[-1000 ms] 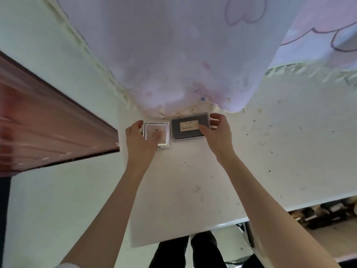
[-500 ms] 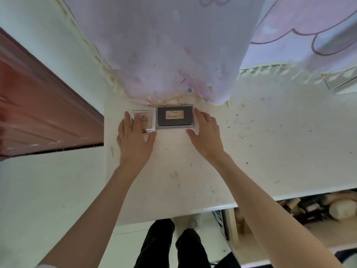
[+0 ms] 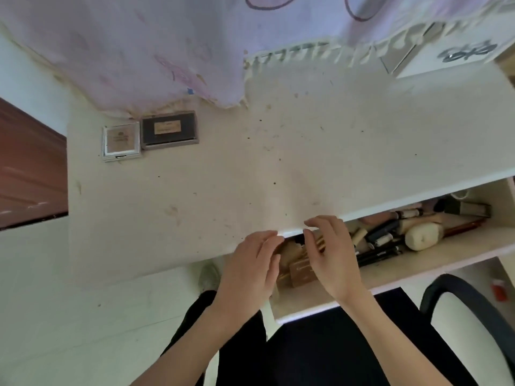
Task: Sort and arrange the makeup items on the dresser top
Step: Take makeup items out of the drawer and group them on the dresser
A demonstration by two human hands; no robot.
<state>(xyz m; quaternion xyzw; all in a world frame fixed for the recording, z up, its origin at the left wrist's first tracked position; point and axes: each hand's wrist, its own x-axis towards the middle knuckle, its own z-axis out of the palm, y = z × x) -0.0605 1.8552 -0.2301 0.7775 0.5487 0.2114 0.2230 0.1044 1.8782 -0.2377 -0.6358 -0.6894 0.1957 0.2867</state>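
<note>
Head view: both hands hang over the open drawer (image 3: pixel 390 263) at the dresser top's (image 3: pixel 250 176) front edge. The left hand (image 3: pixel 250 268) and right hand (image 3: pixel 331 254) have loosely bent fingers; whether either holds anything I cannot tell. They hide some gold-trimmed items beneath. Right of the right hand lie brushes and pencils (image 3: pixel 384 240). Far ahead-left, the square compact (image 3: pixel 121 141) touches the dark palette (image 3: pixel 168 130), under the curtain (image 3: pixel 139 51).
</note>
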